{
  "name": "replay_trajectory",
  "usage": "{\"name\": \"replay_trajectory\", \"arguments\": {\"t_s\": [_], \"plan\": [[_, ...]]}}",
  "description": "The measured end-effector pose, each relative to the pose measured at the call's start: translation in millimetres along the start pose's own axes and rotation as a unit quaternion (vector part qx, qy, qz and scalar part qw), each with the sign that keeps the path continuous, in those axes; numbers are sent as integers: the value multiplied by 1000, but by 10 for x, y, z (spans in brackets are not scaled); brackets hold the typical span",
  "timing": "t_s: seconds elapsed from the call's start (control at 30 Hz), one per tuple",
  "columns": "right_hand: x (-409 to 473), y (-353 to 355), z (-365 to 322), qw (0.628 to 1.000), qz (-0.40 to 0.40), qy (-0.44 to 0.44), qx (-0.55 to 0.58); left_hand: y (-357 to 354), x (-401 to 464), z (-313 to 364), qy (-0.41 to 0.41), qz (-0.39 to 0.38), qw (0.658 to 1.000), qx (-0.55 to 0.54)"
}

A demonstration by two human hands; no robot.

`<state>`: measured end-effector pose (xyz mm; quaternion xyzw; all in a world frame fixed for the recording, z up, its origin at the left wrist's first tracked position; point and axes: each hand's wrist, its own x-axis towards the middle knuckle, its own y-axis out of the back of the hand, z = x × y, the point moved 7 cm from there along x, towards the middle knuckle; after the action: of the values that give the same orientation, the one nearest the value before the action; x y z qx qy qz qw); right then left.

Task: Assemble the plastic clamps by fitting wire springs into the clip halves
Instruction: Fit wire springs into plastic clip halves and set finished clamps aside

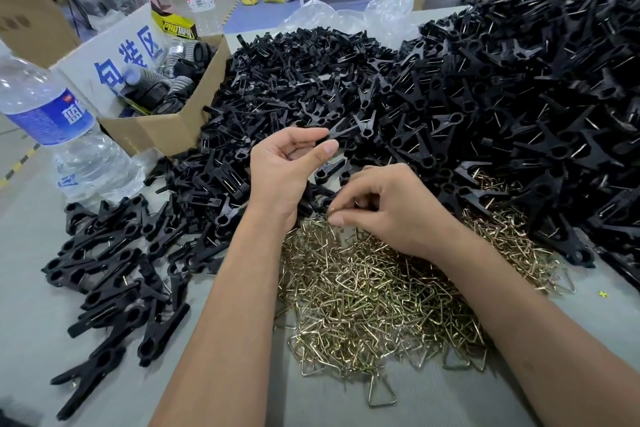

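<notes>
The left hand pinched a black clip half above the worktop; the right hand, just beside it, pinched a wire spring over the spring pile.

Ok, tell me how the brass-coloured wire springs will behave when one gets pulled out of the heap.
The wire springs lie interlocked, so neighbours probably snag and lift along. Thin bent wire, so each is likely light yet stiff. Angular shapes shouldn't roll.

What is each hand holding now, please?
Left hand: pinches a black clip.
Right hand: pinches a wire spring over the spring pile.
</notes>
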<state>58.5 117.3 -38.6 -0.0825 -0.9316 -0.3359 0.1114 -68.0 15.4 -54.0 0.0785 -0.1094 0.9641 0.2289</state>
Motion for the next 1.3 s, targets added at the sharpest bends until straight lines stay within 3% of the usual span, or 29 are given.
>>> {"name": "replay_trajectory", "arguments": {"t_s": [0.27, 0.47, 0.67, 0.87, 1.17, 1.3], "plan": [[-17, 175, 177, 986, 78, -41, 142, 5, -11, -7, 11, 10, 1000, -10], [-49, 247, 298, 940, 91, -107, 310, 31, -8, -12, 17, 9, 1000, -1], [-47, 198, 286, 970, -32, -105, 219, 44, 0, -13, 20, 1, 1000, 3], [-55, 268, 308, 958, 19, -116, 262, 53, 0, 3, 9, -14, 1000, 22], [-51, 367, 261, 981, 44, -64, 179, 62, 6, 32, -14, -23, 999, 37], [-88, 303, 194, 980, -46, -66, 182, 50, 2, 32, -18, -25, 999, 35]]}}
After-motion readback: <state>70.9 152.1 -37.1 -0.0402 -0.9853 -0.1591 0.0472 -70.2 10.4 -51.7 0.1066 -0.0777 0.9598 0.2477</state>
